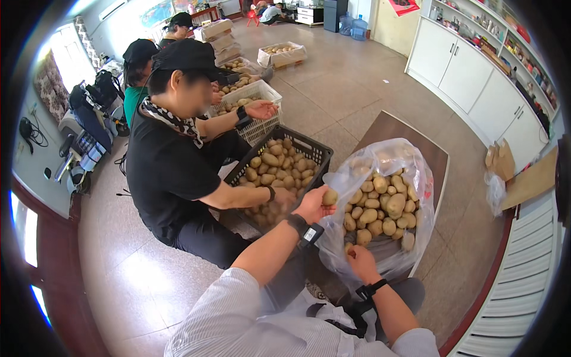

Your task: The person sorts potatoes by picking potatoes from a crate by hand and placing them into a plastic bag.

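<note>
My left hand (313, 206) grips a potato (330, 197) by the left rim of a clear plastic bag (334, 238). Inside the open bag lies a heap of potatoes (379, 207). At the near edge of that heap, my right hand (362, 263) has its fingers closed on another potato (348, 247), which is partly hidden. To the left stands a black plastic crate (328, 154) with many potatoes (276, 167) in it. A co-worker's hand (284, 196) reaches into this crate, blurred.
Under the bag is a brown wooden board (388, 127). The seated co-worker (174, 165) is close on my left. Beyond are a white crate (267, 91) and a plastic-lined box (285, 56), both with potatoes. White cabinets (468, 76) and a radiator (513, 276) line the right side.
</note>
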{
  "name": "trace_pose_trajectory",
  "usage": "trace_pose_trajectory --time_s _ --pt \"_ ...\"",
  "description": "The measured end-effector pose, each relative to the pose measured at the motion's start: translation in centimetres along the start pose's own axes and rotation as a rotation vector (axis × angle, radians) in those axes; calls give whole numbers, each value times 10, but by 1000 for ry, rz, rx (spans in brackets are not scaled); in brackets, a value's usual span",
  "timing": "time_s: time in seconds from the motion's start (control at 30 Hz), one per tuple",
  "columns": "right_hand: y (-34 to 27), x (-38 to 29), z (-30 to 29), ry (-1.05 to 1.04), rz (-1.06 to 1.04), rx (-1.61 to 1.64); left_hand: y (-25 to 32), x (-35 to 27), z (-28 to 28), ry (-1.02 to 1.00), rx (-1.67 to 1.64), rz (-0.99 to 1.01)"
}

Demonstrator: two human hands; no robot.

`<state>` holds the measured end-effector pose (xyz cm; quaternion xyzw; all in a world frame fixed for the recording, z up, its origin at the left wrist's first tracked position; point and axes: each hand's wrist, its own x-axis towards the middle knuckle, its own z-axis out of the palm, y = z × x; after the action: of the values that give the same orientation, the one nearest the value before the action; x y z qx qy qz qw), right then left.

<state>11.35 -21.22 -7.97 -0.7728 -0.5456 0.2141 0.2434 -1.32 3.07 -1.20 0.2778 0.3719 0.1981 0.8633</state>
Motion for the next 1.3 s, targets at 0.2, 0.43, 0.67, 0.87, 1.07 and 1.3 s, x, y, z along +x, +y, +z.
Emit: trace_pose_trajectory --time_s 0.2,0.43,0.67,0.87,1.07,1.3 --pt "0 -12 1 2 42 -54 0 17 -35 82 351 270" --pt "-20 -12 -12 -52 74 -154 8 35 -64 266 155 220" --pt "-25 -10 -9 -40 -44 -313 11 43 -100 390 -77 242" --pt "-15 -1 1 -40 -63 -329 8 56 -125 421 16 206" --pt "-22 -1 6 -33 -66 -273 1 93 -189 407 765 349" --pt "0 -14 5 40 66 -104 0 67 -105 394 192 163"
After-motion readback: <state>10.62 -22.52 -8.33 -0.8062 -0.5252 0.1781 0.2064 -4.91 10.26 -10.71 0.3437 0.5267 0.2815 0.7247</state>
